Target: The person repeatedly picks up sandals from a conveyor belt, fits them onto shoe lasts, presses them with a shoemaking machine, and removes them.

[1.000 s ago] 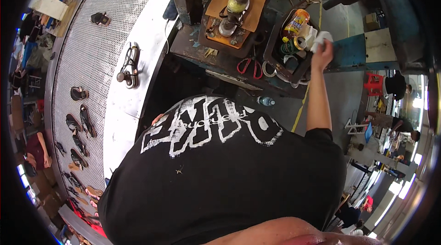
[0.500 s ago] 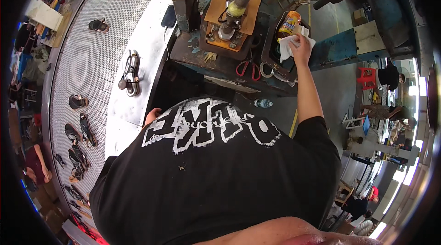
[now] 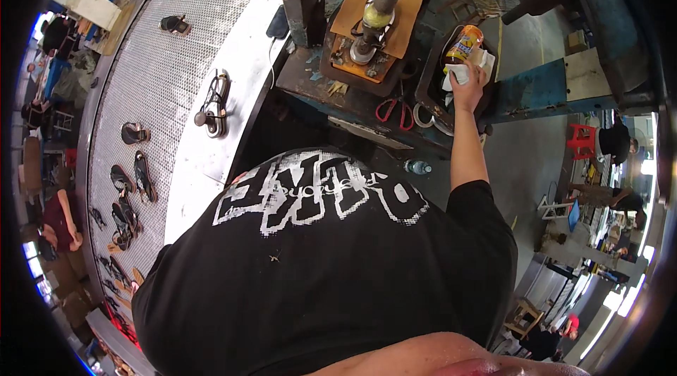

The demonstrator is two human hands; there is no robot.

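The right hand (image 3: 470,87) is over a dark tray (image 3: 431,81) on the right side of the workbench (image 3: 300,78). Its fingers are bent and closed on a crumpled white cloth (image 3: 458,74), gripping it with little gap between them. The cloth lies within the tray's outline, just below an orange bottle (image 3: 465,43); whether it touches the bottle cannot be determined. A pale box-like item (image 3: 482,60) sits beside the hand, near the tray's right edge. The right forearm (image 3: 470,154) extends from the black shirt (image 3: 324,270) up to the tray.

The left hand (image 3: 238,178) shows only as a sliver of skin beyond the shirt, near the edge of the white table (image 3: 194,164). The state of its fingers cannot be told, nor whether it holds anything.

A pair of red-handled scissors (image 3: 386,111) and a pale ring (image 3: 423,116) are near the tray's lower left. Further left on the bench, a metal post (image 3: 379,17) with a yellow band stands in front of an orange-brown board (image 3: 410,3).

On the white table, a dark sandal (image 3: 217,97) lies next to a round dark knob (image 3: 200,118). A clear bottle (image 3: 418,166) is on the floor below the bench.
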